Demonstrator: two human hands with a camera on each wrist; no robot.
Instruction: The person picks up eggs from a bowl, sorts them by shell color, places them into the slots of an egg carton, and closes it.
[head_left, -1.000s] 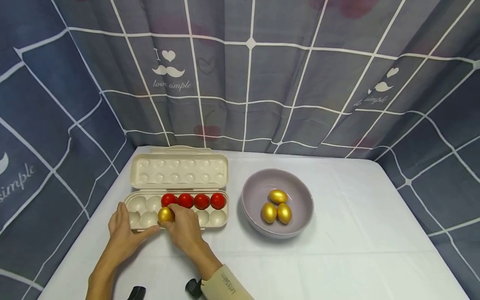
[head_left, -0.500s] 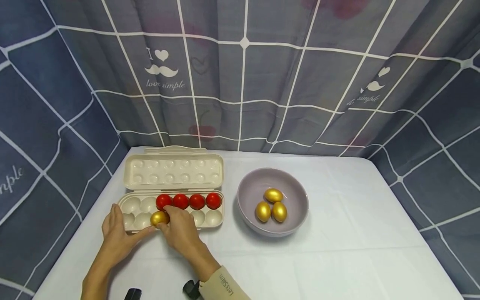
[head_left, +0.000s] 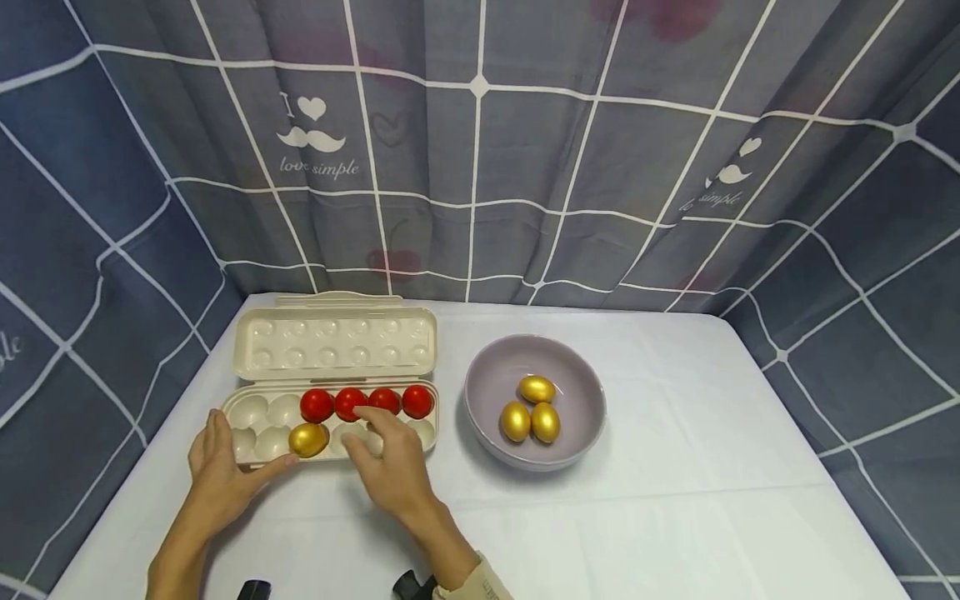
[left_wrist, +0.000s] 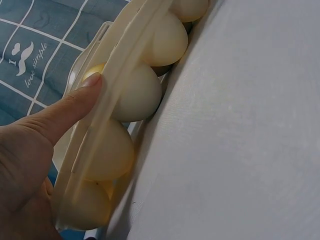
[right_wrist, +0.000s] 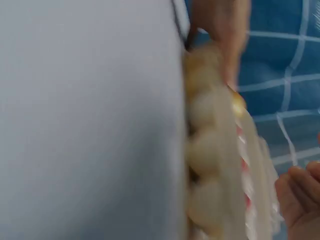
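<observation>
A cream egg carton (head_left: pixel 335 343) lies with its lid folded back at the table's left. Several red eggs (head_left: pixel 384 401) sit in its back row; one golden egg (head_left: pixel 308 440) rests in the front row, tilted on its side. My left hand (head_left: pixel 220 479) holds the carton's left end, the thumb (left_wrist: pixel 75 107) on the front rim in the left wrist view. Above the front row, right of that golden egg, my right hand (head_left: pixel 397 467) hovers with fingers apart and nothing between them. The right wrist view is blurred, showing part of the right hand (right_wrist: pixel 302 200) beside the carton.
A mauve bowl (head_left: pixel 480 375) right of the carton holds three golden eggs (head_left: pixel 545 422). White cloth (head_left: pixel 712 417) covers the table. Grey checked curtains (head_left: pixel 525 167) hang behind and at both sides.
My right hand has let go of the golden egg, leaving it in the front row, and has moved right. The left hand stays at the carton. The head view has shifted slightly.
</observation>
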